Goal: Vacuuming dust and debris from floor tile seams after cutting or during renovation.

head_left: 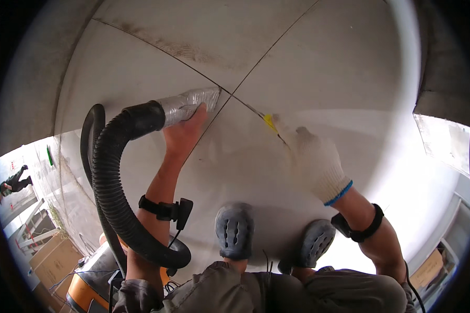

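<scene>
My bare left hand is closed round a vacuum nozzle wrapped in silver tape, fitted to a black corrugated hose; the nozzle's end lies just left of a crossing of dark joints in the pale panelled surface. My right hand, in a white knitted glove with a blue cuff, is blurred and closed on a thin tool with a yellow part. The tool's slim tip reaches along the diagonal joint toward the crossing. The fingers round its handle are partly hidden.
My grey shoes rest on the surface below my hands. An orange vacuum body stands at lower left beside cardboard boxes. A person in dark clothing is at the far left. A curved dark edge bounds the right side.
</scene>
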The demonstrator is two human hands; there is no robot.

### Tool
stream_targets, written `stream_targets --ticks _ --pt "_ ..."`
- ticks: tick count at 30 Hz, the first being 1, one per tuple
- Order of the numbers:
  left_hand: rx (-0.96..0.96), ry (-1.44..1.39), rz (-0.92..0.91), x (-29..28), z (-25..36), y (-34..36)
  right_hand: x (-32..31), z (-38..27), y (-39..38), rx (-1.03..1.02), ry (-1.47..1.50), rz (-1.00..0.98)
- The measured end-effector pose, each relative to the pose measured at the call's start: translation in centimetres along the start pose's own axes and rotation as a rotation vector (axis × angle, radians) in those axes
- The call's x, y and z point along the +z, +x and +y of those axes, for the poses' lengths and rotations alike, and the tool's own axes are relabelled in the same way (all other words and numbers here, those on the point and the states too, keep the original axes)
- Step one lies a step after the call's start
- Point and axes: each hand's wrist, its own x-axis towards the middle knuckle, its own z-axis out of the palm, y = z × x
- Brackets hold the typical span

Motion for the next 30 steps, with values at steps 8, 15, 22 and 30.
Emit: stream_targets --ticks 8,15,22,30 --pt "0.021 0.04 -0.037 0.5 -0.2 0.3 1.8 -1.0 3.8 0.012 0.075 -0.007" --pt "-0.025 0.057 -0.054 1.0 -0.8 0.1 0.4 -0.6 1.6 0.028 0.019 -0.081" --pt "0.027 0.449 -0.222 0.3 -2.3 -0.9 1.3 1.7 -2.4 0.005 -0.035 0.029" --pt "-0.504 0.233 -0.618 9.9 0.8 -4.7 0.7 3.6 -6.0 0.223 0.383 0.174"
